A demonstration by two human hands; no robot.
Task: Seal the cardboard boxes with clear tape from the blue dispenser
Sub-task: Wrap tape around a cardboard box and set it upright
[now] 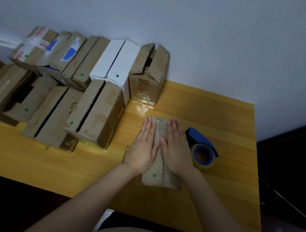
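Note:
A small cardboard box with a green dot lies on the yellow table in front of me, shiny clear tape running along its top seam. My left hand lies flat on the box's left half, fingers straight and pointing away from me. My right hand presses flat on the right half, its thumb meeting the left thumb over the seam. The blue tape dispenser with its clear tape roll sits on the table just right of my right hand, untouched.
Several cardboard boxes and two white boxes crowd the left and back of the table against the wall. An upright brown box stands behind the work spot. The table's right edge drops to a dark floor.

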